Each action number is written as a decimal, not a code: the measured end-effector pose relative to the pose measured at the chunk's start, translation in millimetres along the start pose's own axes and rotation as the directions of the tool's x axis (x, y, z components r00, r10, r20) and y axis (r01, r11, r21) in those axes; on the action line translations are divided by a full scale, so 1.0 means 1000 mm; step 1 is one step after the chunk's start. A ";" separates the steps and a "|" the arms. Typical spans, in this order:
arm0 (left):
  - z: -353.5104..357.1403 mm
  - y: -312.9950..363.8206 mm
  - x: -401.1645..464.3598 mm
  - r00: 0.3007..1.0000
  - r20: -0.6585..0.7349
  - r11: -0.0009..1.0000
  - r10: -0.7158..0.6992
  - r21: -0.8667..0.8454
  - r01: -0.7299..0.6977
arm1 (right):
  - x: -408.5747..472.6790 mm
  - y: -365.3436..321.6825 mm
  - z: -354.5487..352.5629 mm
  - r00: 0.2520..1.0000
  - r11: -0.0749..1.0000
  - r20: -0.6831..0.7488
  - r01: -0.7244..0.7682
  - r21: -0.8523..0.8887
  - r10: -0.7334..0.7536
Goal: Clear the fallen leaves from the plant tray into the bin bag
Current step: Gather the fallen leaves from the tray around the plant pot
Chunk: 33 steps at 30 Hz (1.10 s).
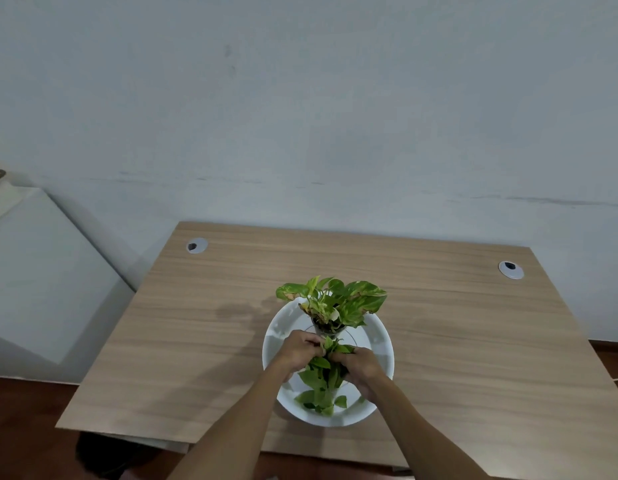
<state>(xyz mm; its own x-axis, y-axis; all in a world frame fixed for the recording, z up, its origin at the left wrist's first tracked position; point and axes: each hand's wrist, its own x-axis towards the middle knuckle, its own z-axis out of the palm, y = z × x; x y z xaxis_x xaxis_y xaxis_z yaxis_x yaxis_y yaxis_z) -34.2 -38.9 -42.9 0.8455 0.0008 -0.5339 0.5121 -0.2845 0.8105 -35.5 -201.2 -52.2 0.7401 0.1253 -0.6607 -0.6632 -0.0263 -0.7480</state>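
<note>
A round white plant tray (382, 344) lies on the wooden table, near its front edge. A green variegated plant (335, 301) in a clear glass stands at the tray's far side. Loose green fallen leaves (321, 393) lie in the near half of the tray. My left hand (297, 351) and my right hand (359, 367) meet over the tray's middle, both closed around a bunch of those leaves held between them. No bin bag can be made out with certainty.
The wooden table (196, 341) has two cable grommets at its far corners (197, 245) (510, 269). A white cabinet (40, 271) stands to the left against the wall. A dark object (103, 459) lies on the floor under the table's front left.
</note>
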 end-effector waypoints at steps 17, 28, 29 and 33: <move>-0.024 -0.003 0.000 0.999 -0.012 0.999 -0.030 0.019 0.030 | 0.000 -0.006 0.030 0.993 0.986 -0.115 -0.027 -0.167 0.008; -0.044 -0.021 0.000 0.976 0.173 0.887 0.131 0.419 -0.193 | -0.026 0.001 0.035 0.981 0.622 -0.020 0.106 -0.776 -0.193; -0.045 -0.023 -0.001 0.979 0.144 0.871 0.143 0.452 -0.194 | -0.028 0.003 0.032 0.981 0.592 -0.009 0.109 -0.799 -0.193; -0.045 -0.026 -0.005 0.982 0.094 0.843 0.166 0.504 -0.190 | -0.035 -0.001 0.020 0.963 0.595 -0.055 0.117 -0.795 -0.262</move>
<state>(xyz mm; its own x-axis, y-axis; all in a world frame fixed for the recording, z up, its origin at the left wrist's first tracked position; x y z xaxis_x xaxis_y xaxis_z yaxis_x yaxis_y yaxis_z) -45.1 11.2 -50.0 0.9009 -0.1361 -0.4121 0.1942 -0.7228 0.6632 -62.8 -185.6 -27.2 0.8931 0.0732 -0.4438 -0.2198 -0.7898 -0.5727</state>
